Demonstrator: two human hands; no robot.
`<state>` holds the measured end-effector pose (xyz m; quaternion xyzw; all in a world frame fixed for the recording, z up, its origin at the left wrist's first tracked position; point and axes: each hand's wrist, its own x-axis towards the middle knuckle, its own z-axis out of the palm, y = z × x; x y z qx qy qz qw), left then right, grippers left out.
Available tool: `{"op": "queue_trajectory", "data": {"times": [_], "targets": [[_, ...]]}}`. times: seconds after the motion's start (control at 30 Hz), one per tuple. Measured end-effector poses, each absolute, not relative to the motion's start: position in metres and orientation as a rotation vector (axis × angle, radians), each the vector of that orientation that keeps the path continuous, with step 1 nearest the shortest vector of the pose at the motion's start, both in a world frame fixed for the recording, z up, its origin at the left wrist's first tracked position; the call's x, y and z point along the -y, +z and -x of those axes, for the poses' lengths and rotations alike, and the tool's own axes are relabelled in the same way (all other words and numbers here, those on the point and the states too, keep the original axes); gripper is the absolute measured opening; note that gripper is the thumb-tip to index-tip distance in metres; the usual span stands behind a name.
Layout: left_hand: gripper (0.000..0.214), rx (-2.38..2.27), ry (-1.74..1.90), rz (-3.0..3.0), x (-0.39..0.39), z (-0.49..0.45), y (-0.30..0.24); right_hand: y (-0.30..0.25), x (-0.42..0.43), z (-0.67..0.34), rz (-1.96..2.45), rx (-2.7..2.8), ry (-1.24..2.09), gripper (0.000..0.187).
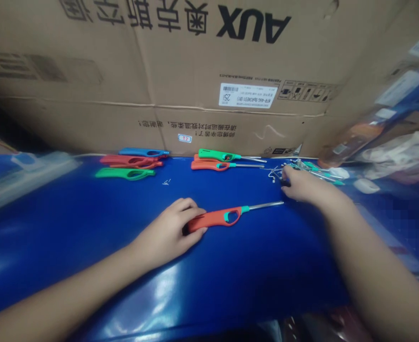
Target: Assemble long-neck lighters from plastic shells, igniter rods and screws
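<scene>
The left grip (176, 227) is clasping a red lighter (213, 218); beyond the lighter's tip, the right grip (297, 184) is bending beside small parts (311, 166), its hold indeterminable.

Orange lighter (211, 219): body smooth plastic, faint sheen; nozzle (266, 205) bright metal; trigger (226, 217) teal plastic. Handle shells (122, 174): coloured plastic, smooth. Loose parts (312, 166): teal plastic, metal rods. Tabletop (252, 266): blue, smooth, glossy, streaked with reflections. Carton (181, 80): matt brown cardboard, creased; label (248, 96) smooth white paper. Bottle (352, 138): translucent plastic. Bundle (402, 149): crumpled, clothlike, blurred.
</scene>
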<state>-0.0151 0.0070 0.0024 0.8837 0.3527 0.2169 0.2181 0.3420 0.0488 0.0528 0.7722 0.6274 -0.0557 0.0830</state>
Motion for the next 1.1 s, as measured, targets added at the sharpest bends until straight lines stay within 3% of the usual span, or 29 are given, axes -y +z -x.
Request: {"op": "queue_trajectory", "data": {"times": [0.13, 0.37, 0.6, 0.83, 1.1], "targets": [[0.026, -0.984, 0.595, -2.453, -0.008, 0.015, 0.003, 0.053, -0.055, -0.353, -2.335, -1.754, -0.204, 0.042], [0.034, -1.040, 0.656, -2.489, -0.027, 0.019, 0.004, 0.053, -0.057, -0.361, -2.303, -1.802, -0.194, 0.025], [0.039, -1.103, 0.802, -2.579, -0.092, 0.018, 0.013, 0.051, -0.057, -0.359, -2.268, -1.858, -0.209, 0.022], [0.033, -1.149, 0.798, -2.641, -0.153, -0.003, 0.011, 0.055, -0.053, -0.352, -2.215, -1.878, -0.230, 0.019], [0.029, -1.184, 0.827, -2.681, -0.167, -0.026, 0.006, 0.062, -0.048, -0.346, -2.190, -1.885, -0.232, 0.023]]}}
